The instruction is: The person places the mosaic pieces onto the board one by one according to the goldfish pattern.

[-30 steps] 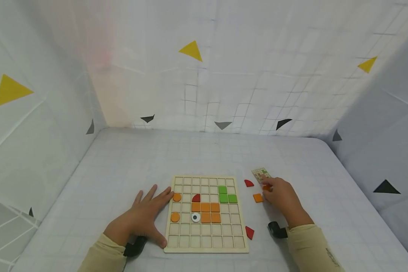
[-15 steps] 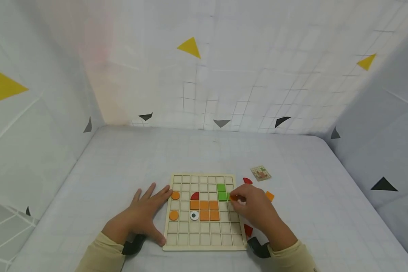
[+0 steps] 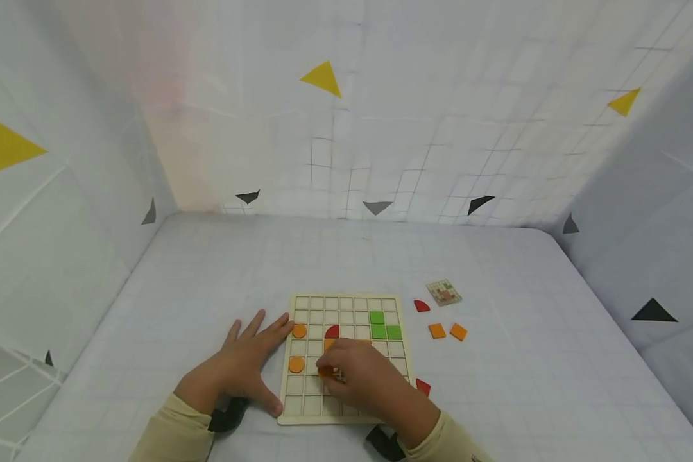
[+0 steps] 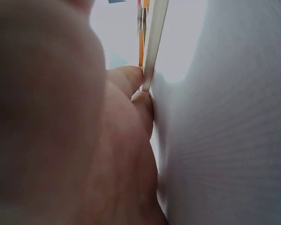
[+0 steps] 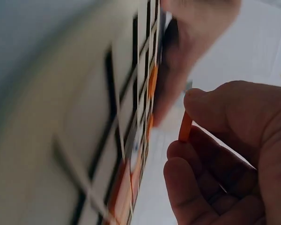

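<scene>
Over the middle of the gridded wooden board (image 3: 309,405), my right hand (image 3: 365,375) pinches a thin orange piece (image 5: 186,126) between thumb and fingers. The piece stands nearly edge-on in the right wrist view, apart from the grid. My left hand (image 3: 235,372) lies spread at the board's left edge, thumb and fingertips against the rim. Two orange discs (image 3: 297,364) sit in cells near that edge. A red quarter-circle (image 3: 332,331) and several green squares (image 3: 377,332) lie farther up the grid. My right hand mostly covers the orange squares; the white eye disc (image 5: 136,144) shows in the right wrist view.
Right of the board lie two orange squares (image 3: 437,331), a red quarter-circle (image 3: 421,306) and another red piece (image 3: 423,387). A small pattern card (image 3: 444,292) rests behind them. Pale fabric walls rise around the white tabletop (image 3: 254,256).
My right hand has picked up the orange piece beside the pattern card and carried it left across the green squares to the board's middle. My left hand has stayed at the edge.
</scene>
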Motion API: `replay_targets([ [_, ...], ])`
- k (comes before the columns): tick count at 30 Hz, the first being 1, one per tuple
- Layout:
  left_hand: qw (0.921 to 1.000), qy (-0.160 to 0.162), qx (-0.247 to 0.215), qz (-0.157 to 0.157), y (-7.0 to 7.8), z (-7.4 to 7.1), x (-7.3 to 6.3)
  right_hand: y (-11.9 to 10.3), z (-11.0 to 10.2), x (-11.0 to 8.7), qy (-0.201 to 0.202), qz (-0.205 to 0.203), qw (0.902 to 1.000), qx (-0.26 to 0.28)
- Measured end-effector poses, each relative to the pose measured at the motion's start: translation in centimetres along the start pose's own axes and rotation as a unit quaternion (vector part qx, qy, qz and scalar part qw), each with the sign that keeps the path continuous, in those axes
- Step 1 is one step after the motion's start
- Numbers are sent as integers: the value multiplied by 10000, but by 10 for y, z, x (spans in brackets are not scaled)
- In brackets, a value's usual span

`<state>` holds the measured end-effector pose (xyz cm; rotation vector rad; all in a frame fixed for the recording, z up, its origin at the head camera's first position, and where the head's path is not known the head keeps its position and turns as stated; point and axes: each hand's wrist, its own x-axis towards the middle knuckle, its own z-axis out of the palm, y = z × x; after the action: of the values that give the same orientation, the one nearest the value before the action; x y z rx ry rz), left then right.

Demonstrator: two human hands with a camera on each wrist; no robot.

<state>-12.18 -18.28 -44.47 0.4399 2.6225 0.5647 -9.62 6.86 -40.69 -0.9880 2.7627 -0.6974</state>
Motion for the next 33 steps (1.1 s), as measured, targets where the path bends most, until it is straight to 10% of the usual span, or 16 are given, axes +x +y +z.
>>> replay_targets([
  [23, 9999, 44, -55, 138, -1, 0, -2, -18, 22, 3, -512, -20, 9932, -1043],
  [33, 9999, 66, 57, 107, 1, -2, -2, 7, 4, -26, 281, 485, 9962, -664],
])
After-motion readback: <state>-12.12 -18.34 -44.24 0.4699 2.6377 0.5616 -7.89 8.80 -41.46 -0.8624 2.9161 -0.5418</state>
